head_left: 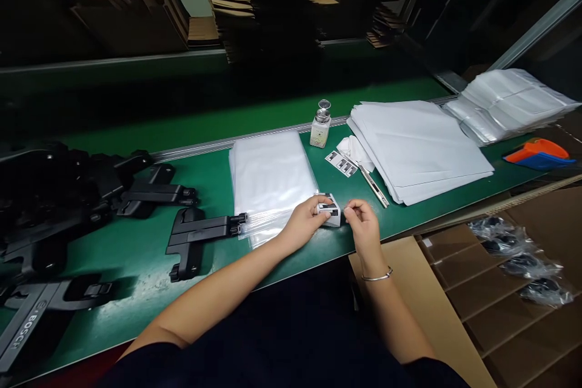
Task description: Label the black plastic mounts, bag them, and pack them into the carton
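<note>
My left hand is closed around a small roll of black-and-white labels, held just above the green table at the near edge of a stack of clear plastic bags. My right hand is right beside the roll, thumb and fingers pinched together at what looks like a label end, too small to make out. A bracelet sits on the right wrist.
Black plastic parts lie at the left, more piled at the far left. A small bottle, a label strip, a utility knife, a stack of white sheets, more bags and an orange-blue tool lie right. A cardboard box holds bagged parts.
</note>
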A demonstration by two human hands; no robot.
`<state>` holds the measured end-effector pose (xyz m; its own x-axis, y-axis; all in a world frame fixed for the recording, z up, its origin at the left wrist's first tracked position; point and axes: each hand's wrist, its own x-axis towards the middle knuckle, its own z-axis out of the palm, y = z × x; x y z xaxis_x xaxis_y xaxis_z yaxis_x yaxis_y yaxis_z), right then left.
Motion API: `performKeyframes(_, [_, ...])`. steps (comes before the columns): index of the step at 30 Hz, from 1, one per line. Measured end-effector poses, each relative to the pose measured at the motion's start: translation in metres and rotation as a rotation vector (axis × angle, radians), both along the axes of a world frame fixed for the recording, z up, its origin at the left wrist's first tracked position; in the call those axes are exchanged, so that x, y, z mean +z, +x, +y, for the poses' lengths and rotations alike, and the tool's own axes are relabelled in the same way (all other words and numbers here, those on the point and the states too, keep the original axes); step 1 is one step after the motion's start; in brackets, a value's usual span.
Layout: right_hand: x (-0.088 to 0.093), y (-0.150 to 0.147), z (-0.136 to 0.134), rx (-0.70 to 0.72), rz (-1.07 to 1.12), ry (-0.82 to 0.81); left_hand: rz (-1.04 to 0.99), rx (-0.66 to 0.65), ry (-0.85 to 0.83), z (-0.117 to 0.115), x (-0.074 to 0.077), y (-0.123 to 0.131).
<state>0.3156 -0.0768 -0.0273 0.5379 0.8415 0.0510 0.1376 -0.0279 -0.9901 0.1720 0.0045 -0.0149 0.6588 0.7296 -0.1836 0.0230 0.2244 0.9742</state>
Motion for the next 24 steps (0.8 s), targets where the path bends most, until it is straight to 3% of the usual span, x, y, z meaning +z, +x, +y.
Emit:
performKeyframes(4, [0.005, 0.001, -0.004, 0.031, -0.516, 0.104, 0.109, -0.006, 0.09, -0.001, 0.002, 0.002])
performKeyframes(9, [0.007, 0.006, -0.015, -0.035, -0.758, 0.119, 0.025, -0.06, 0.049, 0.005, -0.005, 0.003])
performKeyframes(11, [0.008, 0.01, -0.015, -0.185, -0.652, 0.181, 0.004, -0.091, 0.145, 0.01, -0.009, 0.005])
performKeyframes(13, [0.009, 0.014, -0.009, -0.302, -0.357, 0.236, 0.079, -0.153, 0.322, 0.013, -0.011, 0.009])
performKeyframes(15, [0.007, 0.015, 0.002, -0.218, 0.04, 0.205, 0.194, -0.216, 0.476, 0.014, -0.008, 0.012])
performKeyframes(17, [-0.001, 0.014, 0.016, -0.026, 0.366, 0.11, 0.307, -0.215, 0.574, 0.015, 0.001, 0.005])
performKeyframes(20, [-0.018, 0.01, 0.029, 0.044, 0.517, 0.01, 0.455, -0.109, 0.634, 0.032, 0.023, -0.039])
performKeyframes(22, [-0.026, 0.01, 0.031, -0.031, 0.458, 0.022, 0.529, -0.003, 0.644, 0.053, 0.034, -0.096])
performKeyframes(24, [-0.028, 0.01, 0.031, -0.097, 0.368, 0.074, 0.619, 0.074, 0.66, 0.07, 0.036, -0.165])
